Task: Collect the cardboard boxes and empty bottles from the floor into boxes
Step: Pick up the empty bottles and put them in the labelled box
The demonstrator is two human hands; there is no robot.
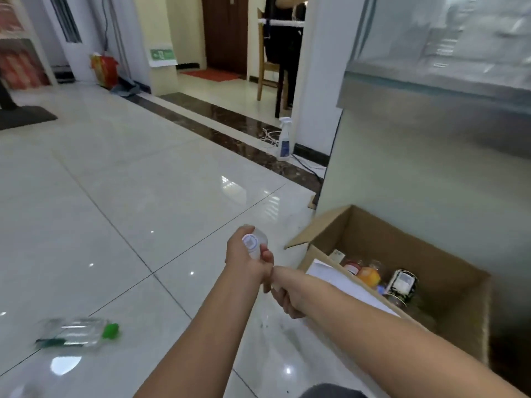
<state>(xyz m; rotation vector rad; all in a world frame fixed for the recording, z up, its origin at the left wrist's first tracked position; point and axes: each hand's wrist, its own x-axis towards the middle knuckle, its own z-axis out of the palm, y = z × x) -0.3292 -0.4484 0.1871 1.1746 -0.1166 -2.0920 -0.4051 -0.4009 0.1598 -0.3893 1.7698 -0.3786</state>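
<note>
Left hand [244, 255] clamped on small clear bottle [254, 242] above tiled floor [129, 196], right hand [287, 300] curled closed just beside it, grip contents unclear, open box [448, 271] of bottles at right, green-capped bottle [77, 334] lying at left

This is looking like a home or a small office suite, seen from a wide room where glossy pale floor tiles [143, 179] are reflecting ceiling lights. A dark marble threshold strip [224, 122] is running toward a far doorway, where a wooden chair [268, 64] is standing before a dark wooden door [224, 33]. A green exit sign [162, 55] is sitting low on the far wall.
</note>
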